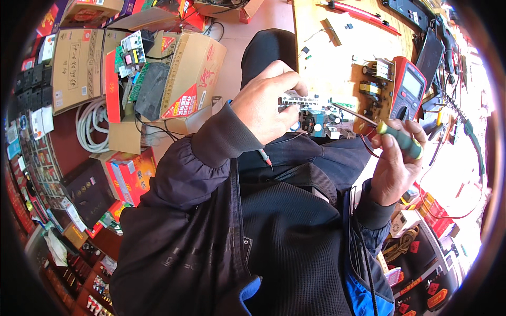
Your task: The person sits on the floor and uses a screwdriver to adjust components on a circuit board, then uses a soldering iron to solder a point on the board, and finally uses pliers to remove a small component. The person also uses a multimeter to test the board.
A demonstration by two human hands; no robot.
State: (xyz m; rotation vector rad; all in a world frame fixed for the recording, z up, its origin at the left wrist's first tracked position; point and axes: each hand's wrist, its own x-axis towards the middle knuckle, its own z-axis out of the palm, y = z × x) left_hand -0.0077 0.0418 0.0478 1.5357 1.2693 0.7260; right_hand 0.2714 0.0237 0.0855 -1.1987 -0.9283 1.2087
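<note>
My left hand [266, 102] grips a small circuit board [315, 117] with capacitors and a finned heat sink, held over my lap. A red-tipped probe [264, 157] hangs just below that hand. My right hand [396, 160] holds a green-handled screwdriver [400, 138] whose thin shaft points left at the board's right edge. A red multimeter [408, 89] lies on the wooden bench just beyond, beside a brown circuit board [373, 92] with coils.
The wooden bench [327, 58] runs along the upper right with red-handled pliers [363, 15] and loose parts. On the floor at left stand cardboard boxes [79, 63], a coil of white cable [92, 124] and boards. Shelves of small packaged goods line the left and lower right edges.
</note>
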